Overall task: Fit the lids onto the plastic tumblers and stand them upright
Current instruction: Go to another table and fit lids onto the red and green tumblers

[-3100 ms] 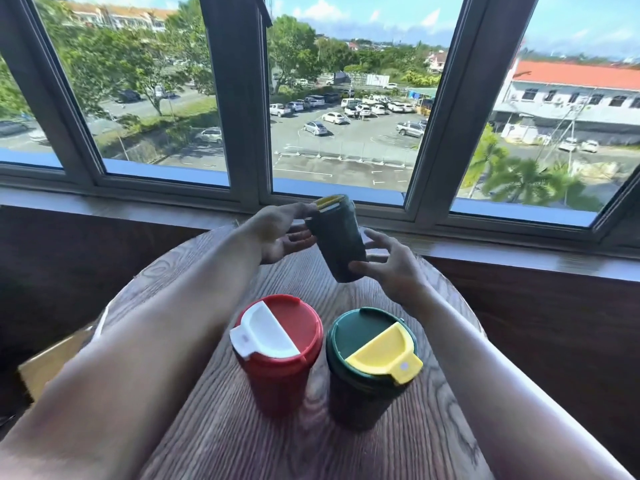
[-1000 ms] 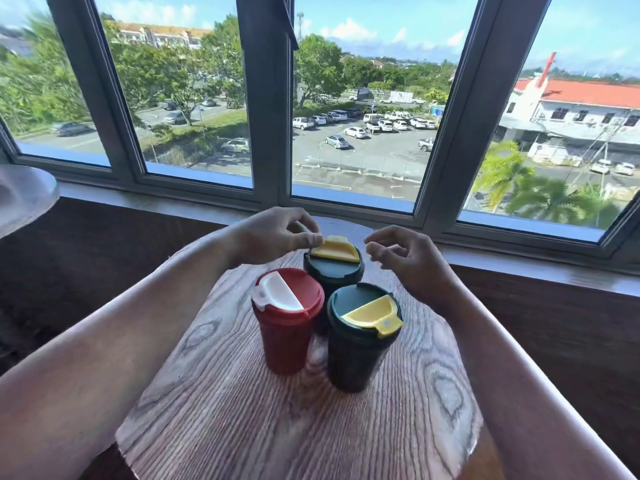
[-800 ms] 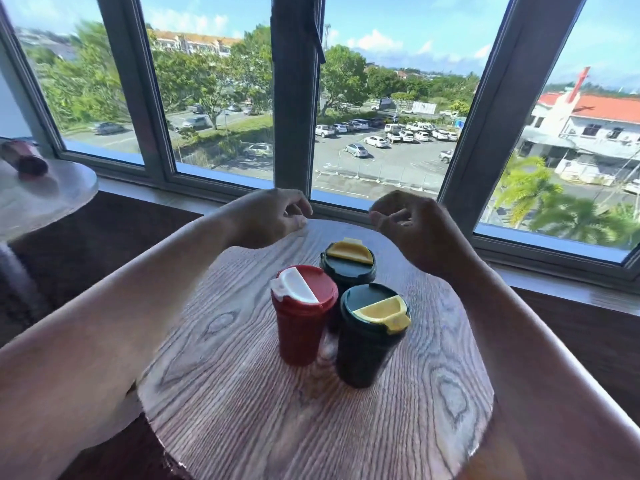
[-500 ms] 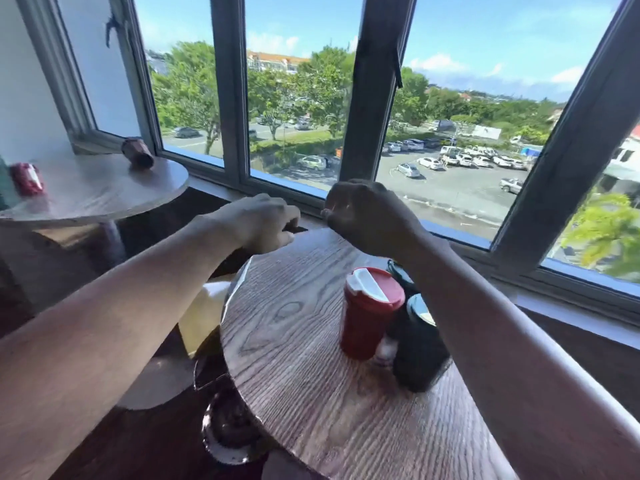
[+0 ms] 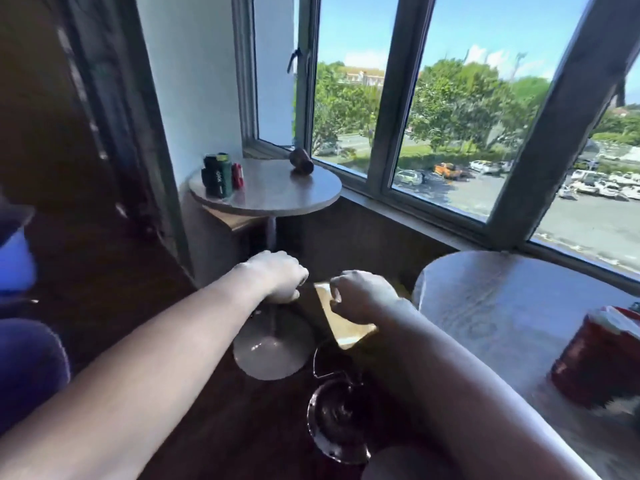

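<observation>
The red tumbler (image 5: 595,355) with its white-flapped lid stands upright at the right edge of the view on the round wooden table (image 5: 491,306); the two green tumblers are out of frame. My left hand (image 5: 277,280) and my right hand (image 5: 360,294) hang in loose fists over the floor to the left of that table, each holding nothing. On a second round table (image 5: 277,195) by the window lie a brown tumbler (image 5: 301,161) on its side, a dark green tumbler (image 5: 218,174) and a red piece (image 5: 237,175).
The second table's pedestal base (image 5: 270,348) stands on the dark floor under my hands. A tan box (image 5: 343,320) sits beside the near table, with a dark metal base (image 5: 339,420) below it. A dark door frame and wall are at left.
The view has swung further left, so the near table and its tumblers slid to the right edge. Both hands moved off the table with fingers curled and now hover over the floor.
</observation>
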The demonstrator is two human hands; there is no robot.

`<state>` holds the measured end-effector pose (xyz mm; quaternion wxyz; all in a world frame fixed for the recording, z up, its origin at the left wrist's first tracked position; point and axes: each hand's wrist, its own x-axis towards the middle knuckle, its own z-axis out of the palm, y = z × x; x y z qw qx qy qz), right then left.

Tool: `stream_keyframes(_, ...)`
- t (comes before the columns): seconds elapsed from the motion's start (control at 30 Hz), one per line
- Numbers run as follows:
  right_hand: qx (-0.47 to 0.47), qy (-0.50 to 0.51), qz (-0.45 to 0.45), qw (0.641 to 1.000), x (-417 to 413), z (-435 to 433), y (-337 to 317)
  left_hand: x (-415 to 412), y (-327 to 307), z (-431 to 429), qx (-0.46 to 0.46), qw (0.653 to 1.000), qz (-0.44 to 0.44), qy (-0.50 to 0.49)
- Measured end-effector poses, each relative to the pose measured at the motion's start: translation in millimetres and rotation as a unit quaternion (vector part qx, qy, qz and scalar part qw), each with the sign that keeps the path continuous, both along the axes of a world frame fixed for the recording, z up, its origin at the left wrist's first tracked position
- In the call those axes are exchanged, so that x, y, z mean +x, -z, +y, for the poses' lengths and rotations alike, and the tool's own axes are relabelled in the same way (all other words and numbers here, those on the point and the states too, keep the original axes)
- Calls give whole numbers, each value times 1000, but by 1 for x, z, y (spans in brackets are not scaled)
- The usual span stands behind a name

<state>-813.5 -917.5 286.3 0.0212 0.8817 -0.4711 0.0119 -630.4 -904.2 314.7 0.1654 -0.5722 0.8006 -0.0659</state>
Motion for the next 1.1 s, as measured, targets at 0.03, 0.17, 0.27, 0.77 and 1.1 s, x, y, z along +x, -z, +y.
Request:
stream_keyframes(0.03,2,-2,7,1000,18,-2,5,20,4,1,1,1000,-2,-7)
stream_keyframes(0.17,13,-7,17,1000,81,-12,17,88,17,3,3,999,-7,-40)
stream_keyframes(0.27,15,-18,29,999,119,-23,21,129,26,-3,4,998,-14,-58)
stream_keyframes(0.77,-8,-90,24,996,232,-186,23,248,34,-134,-11,991,-68,-119)
stream_keyframes(1.1,-46,-140,-37,988,284,-322,-19,306,-13,-257,-102,983,-15,-152)
